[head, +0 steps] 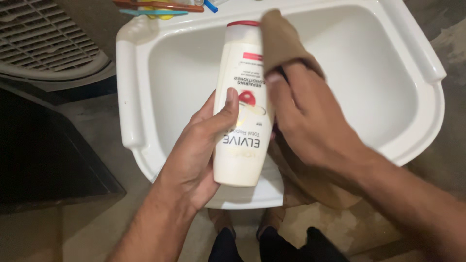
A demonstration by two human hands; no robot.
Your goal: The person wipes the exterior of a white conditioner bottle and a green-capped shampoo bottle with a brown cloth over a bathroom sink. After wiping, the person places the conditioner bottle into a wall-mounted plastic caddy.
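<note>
1. The left hand (194,150) is clamped around a cream plastic bottle with a red cap (241,104), thumb on its front.
2. The bottle is held over the front edge of a white plastic basin (133,97).
3. The right hand (306,116) presses a brown cloth (281,41) on the bottle's right side, fingers closed on the cloth.

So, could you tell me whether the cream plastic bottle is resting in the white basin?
No, the left hand holds the cream plastic bottle above the white basin.
</note>
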